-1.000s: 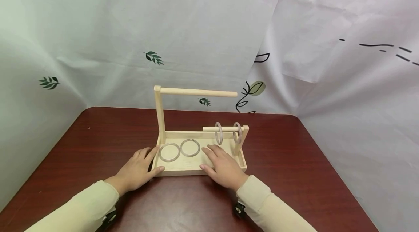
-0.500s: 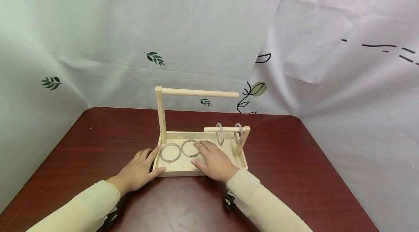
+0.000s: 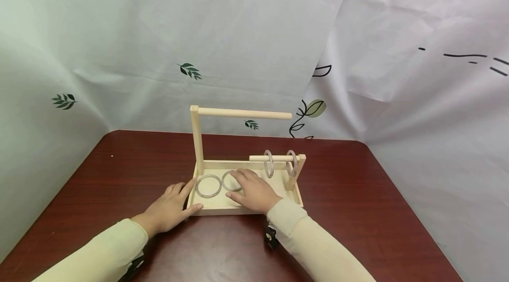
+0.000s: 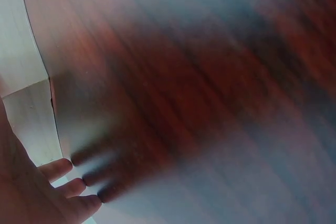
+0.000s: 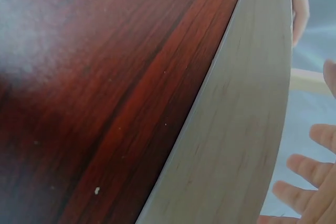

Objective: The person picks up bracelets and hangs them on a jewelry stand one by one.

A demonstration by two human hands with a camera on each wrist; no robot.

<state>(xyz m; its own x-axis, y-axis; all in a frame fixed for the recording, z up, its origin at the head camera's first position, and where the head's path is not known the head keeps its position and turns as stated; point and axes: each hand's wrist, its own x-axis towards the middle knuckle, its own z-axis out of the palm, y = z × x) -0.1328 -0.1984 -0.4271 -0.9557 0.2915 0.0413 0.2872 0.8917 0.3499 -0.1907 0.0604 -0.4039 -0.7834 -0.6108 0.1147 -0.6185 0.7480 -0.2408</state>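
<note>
A shallow pale wooden tray (image 3: 234,211) stands on the table. Inside it two greyish rings lie flat side by side, a left ring (image 3: 208,197) and a right ring (image 3: 223,184). My left hand (image 3: 169,207) rests at the tray's left end, thumb on the front rim and index finger along the side. Over the right ring is my right hand (image 3: 256,192), fingers extended and partly covering it. Two more rings, an inner ring (image 3: 272,169) and an outer ring (image 3: 295,167), hang on the short peg (image 3: 256,158). In the right wrist view the right fingers (image 5: 302,169) are spread apart.
From the tray's left end rises a tall post (image 3: 196,140) carrying a long horizontal bar (image 3: 244,113). A shorter post (image 3: 298,171) at the right end holds the peg. Behind the dark red table (image 3: 358,193) hangs a white printed cloth (image 3: 246,43).
My right hand has moved left across the tray, from beside the right flat ring to over it. The left hand stays at the tray's left end.
</note>
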